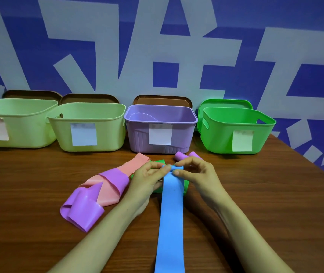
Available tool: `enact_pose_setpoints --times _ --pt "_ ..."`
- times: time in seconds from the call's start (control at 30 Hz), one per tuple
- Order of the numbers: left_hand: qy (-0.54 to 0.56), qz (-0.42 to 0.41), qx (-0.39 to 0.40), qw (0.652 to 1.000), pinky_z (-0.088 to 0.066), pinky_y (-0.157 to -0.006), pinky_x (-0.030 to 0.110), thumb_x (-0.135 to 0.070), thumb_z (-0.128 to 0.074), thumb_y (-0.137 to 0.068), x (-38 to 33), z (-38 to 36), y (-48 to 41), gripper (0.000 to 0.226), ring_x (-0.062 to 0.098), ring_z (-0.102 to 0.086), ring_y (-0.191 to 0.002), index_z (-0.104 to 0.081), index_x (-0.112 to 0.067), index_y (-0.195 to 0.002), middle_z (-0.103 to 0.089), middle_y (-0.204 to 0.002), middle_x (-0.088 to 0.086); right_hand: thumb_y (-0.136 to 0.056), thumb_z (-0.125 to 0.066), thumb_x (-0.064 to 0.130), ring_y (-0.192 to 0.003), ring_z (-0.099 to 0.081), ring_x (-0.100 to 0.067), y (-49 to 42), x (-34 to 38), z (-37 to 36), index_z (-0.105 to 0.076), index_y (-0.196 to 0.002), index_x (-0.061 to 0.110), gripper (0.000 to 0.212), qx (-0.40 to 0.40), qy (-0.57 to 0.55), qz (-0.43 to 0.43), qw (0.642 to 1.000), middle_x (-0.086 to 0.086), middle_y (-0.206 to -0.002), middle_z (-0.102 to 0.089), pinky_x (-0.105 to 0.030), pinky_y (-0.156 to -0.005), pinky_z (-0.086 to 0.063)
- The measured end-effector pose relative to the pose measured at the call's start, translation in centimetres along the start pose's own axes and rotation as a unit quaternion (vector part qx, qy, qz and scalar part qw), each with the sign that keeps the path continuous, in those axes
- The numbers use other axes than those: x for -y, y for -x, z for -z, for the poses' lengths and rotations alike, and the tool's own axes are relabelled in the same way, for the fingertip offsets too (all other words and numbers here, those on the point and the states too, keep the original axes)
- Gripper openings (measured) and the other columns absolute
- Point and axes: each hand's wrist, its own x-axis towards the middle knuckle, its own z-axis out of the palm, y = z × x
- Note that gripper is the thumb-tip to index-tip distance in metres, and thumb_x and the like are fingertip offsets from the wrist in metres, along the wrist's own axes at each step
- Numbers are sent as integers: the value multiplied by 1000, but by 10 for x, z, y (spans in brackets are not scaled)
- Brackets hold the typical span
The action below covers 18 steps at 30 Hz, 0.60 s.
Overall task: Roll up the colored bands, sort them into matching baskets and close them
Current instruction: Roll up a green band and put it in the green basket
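Blue band (171, 213): lay flat on the bench (265, 203), running from the near edge of the view straight away to its far end at the centre, where that end was curled over. Both hands held the far end. The left hand (147, 180) met it from the left, its fingers (163, 170) bent and pinching the left corner of the curl. The right hand (196, 174) met it from the right, its fingers (179, 172) bent and pinching the right corner, with the remaining fingers arched above the band.

A green band (185, 186) lay under the blue band's far end, showing beside and beyond the hands. Left of the hands a pink band (137, 164) lay slantwise, crossed and partly wrapped by a purple band (82, 209) whose near end was loosely folded. Two purple folds (180, 155) showed just beyond the right hand; whether they belonged to the same band could not be told.

Along the far side stood four open baskets, each bearing a paper note: a pale green basket (19, 123) at far left, a second pale green basket (90, 127), a purple basket (161, 134), and a bright green basket (236, 131) at right. Brown lids (90, 98) leaned behind the first three, a green lid (226, 103) behind the fourth.
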Motion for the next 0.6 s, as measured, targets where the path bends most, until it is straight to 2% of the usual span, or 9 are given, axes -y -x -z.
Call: enact_pose_setpoints --times 0.1,0.17,0.23,0.3,0.4,0.5,0.6 --pt "-7 -11 -6 1000 -53 -73 24 -15 -69 -83 1 1 -1 13 16 -69 -92 -63 -12 -94 -74 -93 3 -71 -76 -5 -90 -64 -10 -1 -1 1 -71 -79 10 18 3 8 -3 1000 -6 -93 -71 -17 -77 -50" --pt "-14 -18 -7 1000 -51 -68 21 -12 -70 -82 1 1 -1 12 15 -69 -90 -63 -14 -92 -73 -90 2 -72 -76 -5 -97 -64 -9 -1 -1 1 -71 -83 8 18 5 15 -16 1000 -3 -98 -71 -16 -78 -51" --pt "-31 -26 -8 999 -51 -71 24 -10 -70 -82 3 3 -1 14 17 -68 -91 -63 -16 -92 -72 -91 3 -73 -75 -5 -95 -65 -8 -1 -2 0 -69 -93 9 24 11 2 -28 1000 0 -101 -69 -17 -77 -52" --pt "-43 -37 -7 998 -52 -77 29 -7 -70 -82 3 5 -2 15 19 -67 -94 -64 -17 -92 -72 -93 2 -76 -76 5 -93 -65 -5 0 -2 0 -66 -104 11 31 16 -12 -44 999 -1 -104 -69 -18 -71 -51" --pt "-46 -50 -3 998 -52 -78 28 -2 -70 -81 2 7 -2 18 17 -67 -95 -65 -17 -91 -71 -94 1 -79 -72 21 -85 -64 -3 0 0 0 -67 -96 13 19 36 -1 -77 996 -3 -97 -68 -16 -62 -49" --pt "-42 -41 2 998 -55 -82 34 -3 -71 -80 3 6 -3 21 21 -67 -97 -65 -17 -95 -71 -100 4 -86 -67 12 -80 -66 -7 0 -2 0 -68 -88 9 4 49 -12 -77 996 -2 -89 -69 -19 -65 -51" --pt "-17 8 16 1000 -54 -88 39 -10 -71 -81 5 5 -3 33 23 -68 -100 -59 -15 -112 -69 -109 10 -85 -66 6 -80 -67 -8 1 1 1 -67 -90 5 5 36 -46 -66 996 -2 -91 -70 -18 -64 -51"
